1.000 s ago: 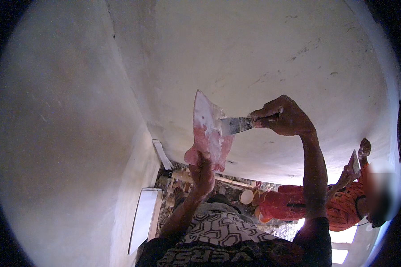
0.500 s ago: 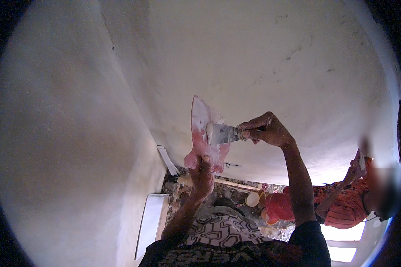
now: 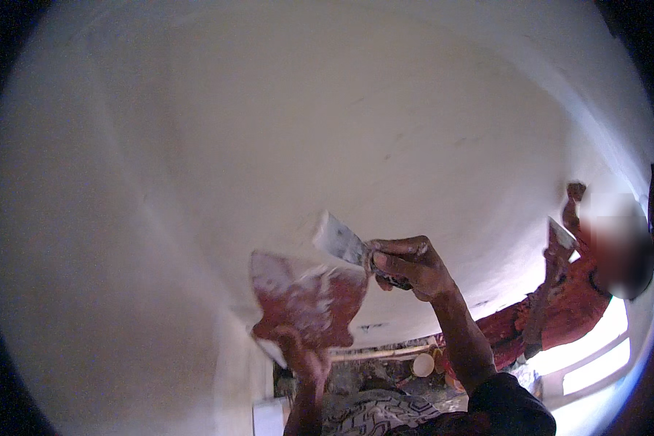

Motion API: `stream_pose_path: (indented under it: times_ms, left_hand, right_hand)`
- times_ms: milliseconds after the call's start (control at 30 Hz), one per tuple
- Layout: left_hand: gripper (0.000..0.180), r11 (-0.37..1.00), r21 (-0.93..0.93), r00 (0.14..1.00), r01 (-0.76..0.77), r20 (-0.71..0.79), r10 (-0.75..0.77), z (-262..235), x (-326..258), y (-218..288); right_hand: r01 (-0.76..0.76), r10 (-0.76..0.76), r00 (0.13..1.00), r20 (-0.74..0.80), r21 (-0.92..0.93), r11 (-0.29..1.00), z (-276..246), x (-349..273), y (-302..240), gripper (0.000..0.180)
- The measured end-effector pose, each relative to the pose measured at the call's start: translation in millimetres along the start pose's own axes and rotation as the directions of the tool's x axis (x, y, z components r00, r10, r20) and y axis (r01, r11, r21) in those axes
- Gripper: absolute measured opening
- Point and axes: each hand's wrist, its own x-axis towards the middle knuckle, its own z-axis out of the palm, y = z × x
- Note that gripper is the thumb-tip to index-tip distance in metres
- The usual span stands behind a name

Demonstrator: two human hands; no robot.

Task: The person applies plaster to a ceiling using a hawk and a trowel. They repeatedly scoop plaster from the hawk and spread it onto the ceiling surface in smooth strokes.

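Note:
My right hand (image 3: 414, 267) grips a putty knife (image 3: 339, 241) by its handle. The pale-smeared blade points up and left, close to the wall and apart from the board. Lower down, my left hand (image 3: 305, 360) holds a red putty board (image 3: 291, 301) by its lower edge. White putty is smeared over the board's face, streaky with motion blur. Part of the left hand's grip is hidden behind the board.
A pale wall (image 3: 327, 131) fills most of the view, meeting another wall at the left. At right, a co-worker in red clothing (image 3: 567, 301) holds a similar board (image 3: 559, 236). Below are a round pale container (image 3: 423, 365) and a white panel (image 3: 269, 418).
The putty knife has come off the board and tilted upward. My left hand has lowered the board and turned its face more into view. The co-worker's arm has risen toward the wall.

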Motion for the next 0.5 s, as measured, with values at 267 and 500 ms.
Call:
stream_pose_path:
  times_ms: [267,500]
  left_hand:
    - [0.072,0.992,-0.094,0.992,0.079,0.108,-0.069,5.2,15.9,19.9]
    - [0.072,0.973,-0.185,0.986,0.14,0.119,-0.12,8.8,15.3,30.4]
  right_hand:
    - [0.35,-0.342,0.893,-0.293,-0.026,0.936,-50.7,7.1,-116.1,0.049]
    - [0.444,-0.59,0.776,-0.222,-0.473,0.761,-89.7,36.8,-157.3,0.038]
